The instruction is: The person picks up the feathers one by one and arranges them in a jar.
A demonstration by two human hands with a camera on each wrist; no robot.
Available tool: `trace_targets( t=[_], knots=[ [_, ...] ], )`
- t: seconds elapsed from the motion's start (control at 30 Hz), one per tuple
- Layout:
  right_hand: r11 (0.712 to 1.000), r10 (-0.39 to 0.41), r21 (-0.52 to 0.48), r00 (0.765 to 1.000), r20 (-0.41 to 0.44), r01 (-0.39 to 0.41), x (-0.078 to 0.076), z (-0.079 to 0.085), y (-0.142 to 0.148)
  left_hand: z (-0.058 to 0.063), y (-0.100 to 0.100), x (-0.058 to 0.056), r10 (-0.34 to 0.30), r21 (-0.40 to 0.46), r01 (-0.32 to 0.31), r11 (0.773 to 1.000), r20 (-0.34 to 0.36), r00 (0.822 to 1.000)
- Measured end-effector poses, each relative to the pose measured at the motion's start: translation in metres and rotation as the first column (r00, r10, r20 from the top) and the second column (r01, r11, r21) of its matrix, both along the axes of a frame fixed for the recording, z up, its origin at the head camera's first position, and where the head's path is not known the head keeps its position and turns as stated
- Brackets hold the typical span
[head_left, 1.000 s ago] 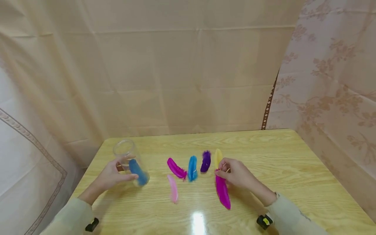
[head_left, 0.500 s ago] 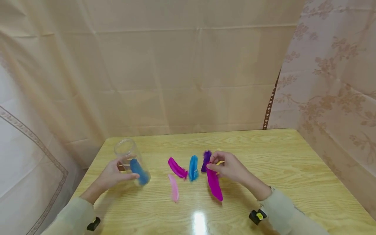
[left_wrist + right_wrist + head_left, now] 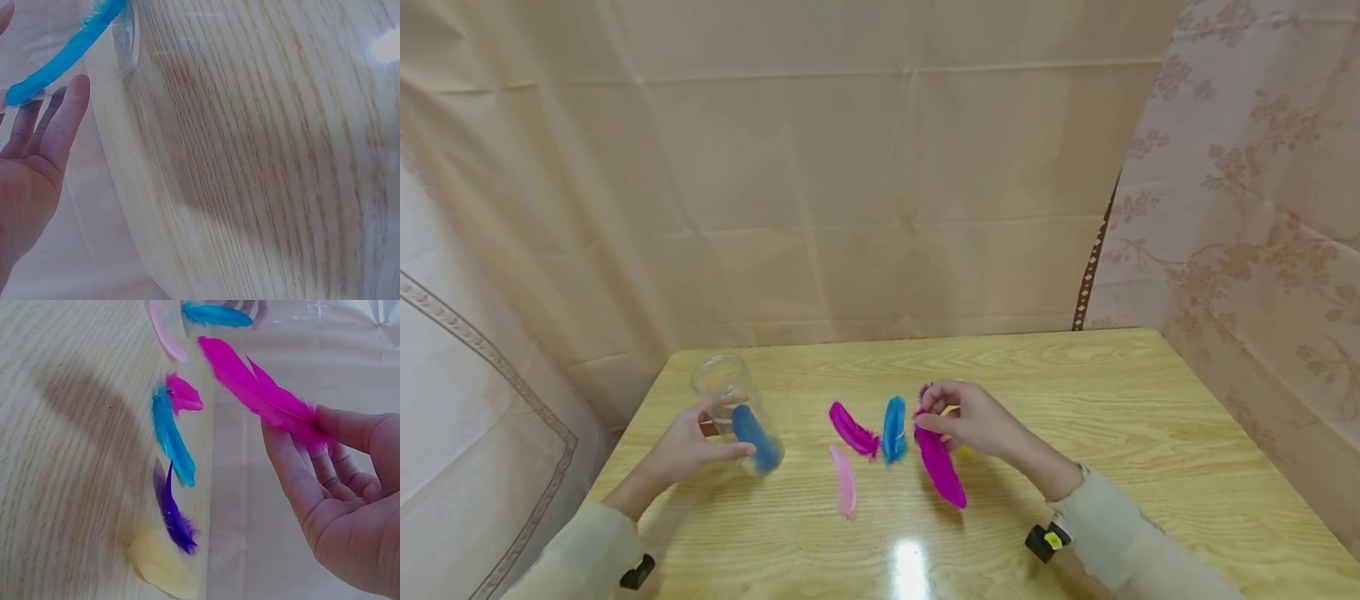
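My left hand (image 3: 681,450) grips a clear jar (image 3: 718,377) on the table's left side, thumb near and fingers behind. A blue feather (image 3: 756,437) leans inside it; the left wrist view shows this blue feather (image 3: 69,53) through the clear wall. Thumb and index finger of my right hand (image 3: 981,421) pinch a magenta feather (image 3: 942,468) near its fluffy end, above the table. Behind that hand, a purple feather (image 3: 926,389) and a yellow feather (image 3: 965,450) are mostly hidden. The right wrist view shows the purple feather (image 3: 178,522) and yellow feather (image 3: 162,565) lying on the table.
On the wooden table (image 3: 1112,392) between my hands lie another magenta feather (image 3: 853,429), a blue feather (image 3: 893,429) and a pale pink feather (image 3: 844,482). Beige cloth (image 3: 865,208) hangs behind the table, and patterned cloth (image 3: 1247,208) on the right.
My right hand has moved left with the magenta feather, from beside the yellow feather to over the purple one. My left hand stays on the jar.
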State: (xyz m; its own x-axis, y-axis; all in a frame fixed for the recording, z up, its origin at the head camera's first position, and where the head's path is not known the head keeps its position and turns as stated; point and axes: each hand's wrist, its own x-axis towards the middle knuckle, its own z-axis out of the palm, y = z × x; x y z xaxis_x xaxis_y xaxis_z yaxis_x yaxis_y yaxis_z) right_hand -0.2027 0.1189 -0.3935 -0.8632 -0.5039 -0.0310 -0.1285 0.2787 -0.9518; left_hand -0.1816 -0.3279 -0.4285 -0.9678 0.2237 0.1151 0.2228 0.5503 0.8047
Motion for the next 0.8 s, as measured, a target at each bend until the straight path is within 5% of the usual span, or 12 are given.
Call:
trace_targets(
  t=[0.8],
  knots=[
    [0.998,0.057,-0.035,0.998,0.041,-0.055,-0.009,0.015,-0.025,0.0,0.0,0.001,0.0,-0.004,0.0,1.0,0.005,1.0]
  ],
)
